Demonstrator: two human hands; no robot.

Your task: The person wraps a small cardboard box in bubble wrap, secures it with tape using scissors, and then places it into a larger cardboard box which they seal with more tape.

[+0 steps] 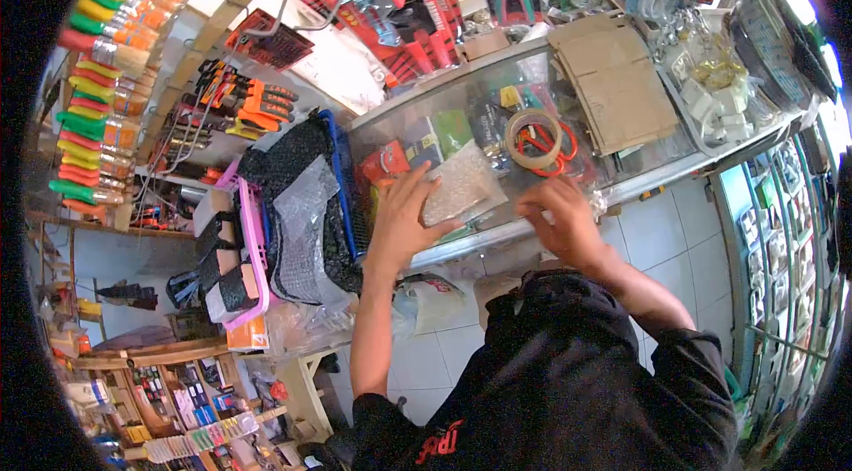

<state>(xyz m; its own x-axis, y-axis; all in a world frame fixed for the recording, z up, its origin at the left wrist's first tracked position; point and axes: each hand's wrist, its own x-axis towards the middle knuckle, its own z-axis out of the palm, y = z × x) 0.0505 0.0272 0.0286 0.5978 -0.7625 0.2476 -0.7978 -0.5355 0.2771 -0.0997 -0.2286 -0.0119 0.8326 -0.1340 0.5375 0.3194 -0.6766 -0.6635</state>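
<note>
A small packet wrapped in clear bubble wrap [463, 186] lies on the glass counter [417, 129]. My left hand [408, 214] rests at the left edge of the packet, fingers spread and thumb along its lower side. To the right of the packet, my right hand [565, 221] is over the counter's front edge, its fingers bent and close together; whether anything small is between them is hidden. Just above my right hand sit a roll of tan tape [512, 139] and red-handled scissors [555, 162].
Folded cardboard [619, 85] lies on the counter at the right. A blue basket [344, 178] with black bubble wrap [282, 152] and a pink basket [255, 245] stand at the left. Brushes [106, 129] and red tool packs [404, 5] hang nearby.
</note>
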